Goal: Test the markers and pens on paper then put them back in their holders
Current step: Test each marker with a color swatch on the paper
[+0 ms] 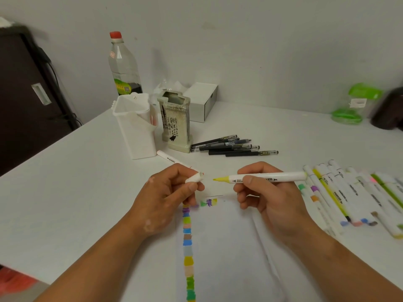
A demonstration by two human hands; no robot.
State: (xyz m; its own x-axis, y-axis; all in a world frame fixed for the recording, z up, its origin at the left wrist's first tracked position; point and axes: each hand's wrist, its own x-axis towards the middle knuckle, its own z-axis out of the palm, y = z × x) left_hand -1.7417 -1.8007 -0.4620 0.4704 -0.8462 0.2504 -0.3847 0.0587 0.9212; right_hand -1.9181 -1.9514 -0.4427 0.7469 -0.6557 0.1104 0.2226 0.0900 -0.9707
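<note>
My right hand (266, 197) grips a white marker (283, 177) lying level above the paper, its yellow tip bare and pointing left. My left hand (172, 192) pinches the marker's white cap (194, 178), a short gap from the tip. Below both hands lies the white paper (224, 247) with a column of colour swatches down its left side and a few along the top. A white plastic holder (136, 129) and a ceramic holder with black writing (176, 125) stand behind. Several dark pens (231, 147) lie beside the ceramic holder. Several white markers (353, 192) lie at the right.
One white marker (172, 160) lies in front of the white holder. A clear bottle with a red cap (124, 64) and a white box (201, 101) stand near the wall. A green-lidded jar (355, 105) sits far right. A dark cabinet (26, 94) stands left of the table.
</note>
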